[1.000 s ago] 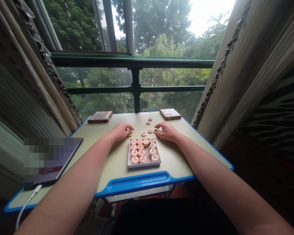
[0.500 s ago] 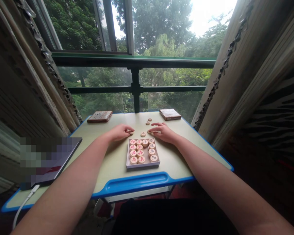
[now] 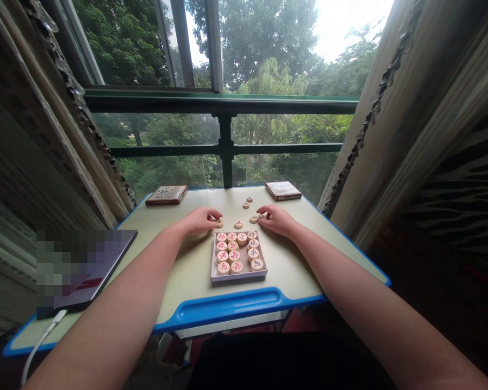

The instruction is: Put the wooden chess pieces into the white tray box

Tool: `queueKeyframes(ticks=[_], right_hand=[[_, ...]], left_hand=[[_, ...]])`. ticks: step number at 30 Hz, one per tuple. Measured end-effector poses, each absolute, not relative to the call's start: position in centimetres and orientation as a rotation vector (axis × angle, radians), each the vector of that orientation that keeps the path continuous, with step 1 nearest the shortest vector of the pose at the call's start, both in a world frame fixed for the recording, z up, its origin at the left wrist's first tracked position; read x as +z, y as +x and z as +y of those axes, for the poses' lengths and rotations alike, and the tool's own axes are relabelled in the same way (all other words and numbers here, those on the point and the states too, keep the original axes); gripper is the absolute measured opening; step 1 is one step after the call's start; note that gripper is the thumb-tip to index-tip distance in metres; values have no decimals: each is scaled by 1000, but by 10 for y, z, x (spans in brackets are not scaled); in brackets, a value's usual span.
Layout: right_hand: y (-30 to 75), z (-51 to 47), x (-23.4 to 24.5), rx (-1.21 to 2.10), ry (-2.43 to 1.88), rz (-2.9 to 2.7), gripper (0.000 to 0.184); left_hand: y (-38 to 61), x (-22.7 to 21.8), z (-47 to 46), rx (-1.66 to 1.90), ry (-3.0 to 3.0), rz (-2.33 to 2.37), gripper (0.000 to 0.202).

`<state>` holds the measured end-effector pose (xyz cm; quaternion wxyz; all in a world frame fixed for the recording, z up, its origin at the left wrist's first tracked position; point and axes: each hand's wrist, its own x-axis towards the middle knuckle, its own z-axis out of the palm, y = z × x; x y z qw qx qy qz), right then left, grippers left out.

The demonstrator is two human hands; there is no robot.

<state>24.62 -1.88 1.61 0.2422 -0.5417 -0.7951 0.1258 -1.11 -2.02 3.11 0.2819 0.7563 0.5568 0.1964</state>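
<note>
My left hand [image 3: 203, 221] is at the table's middle, its curled fingers closed on the edge of a round wooden Chinese chess piece [image 3: 220, 222]. Across from it, my right hand [image 3: 277, 220] has thumb and fingers around another piece [image 3: 262, 217], partly hidden by the fingertips. Right beside those fingertips lies a loose piece [image 3: 254, 219]. One more piece [image 3: 238, 224] rests between my hands. Closer to me, a shallow open box [image 3: 239, 278] contains several pieces, red characters [image 3: 236, 267] on the left and dark ones [image 3: 257, 264] on the right.
Two loose pieces [image 3: 246, 205] lie farther back. A flat brown box [image 3: 166, 195] is at the table's back left, and a similar box [image 3: 283, 190] at the back right. A laptop [image 3: 106, 271] with a white cable [image 3: 44, 336] occupies the left. A blue trough [image 3: 228, 304] edges the front.
My right hand has shifted slightly right, and its fingers have drawn in around a piece. A neighbouring piece now shows more fully. My left hand stays nearly in place at its piece.
</note>
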Motion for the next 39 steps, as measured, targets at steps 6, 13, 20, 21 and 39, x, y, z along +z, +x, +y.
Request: queueKeyframes(ticks=[6,13,20,21,39], right_hand=[[247,-21,20,506,-1502,-2130,37],[246,-22,20,515,-1497,-2114,33],[239,-2,18,389,-1705,-1986,32],[237,4,20,399,-1717,-1999,31],[232,63,22,381,-1708,-2059,22]], left_hand=[[-13,28,-19,548,2028,1493,41],[-15,21,-13,599,2070,1457,58],[-14,11,-7,613,2144,1480,42],[-15,9,-5,642,2143,1484,43],[-10,12,-7,749,1946,1347,42]])
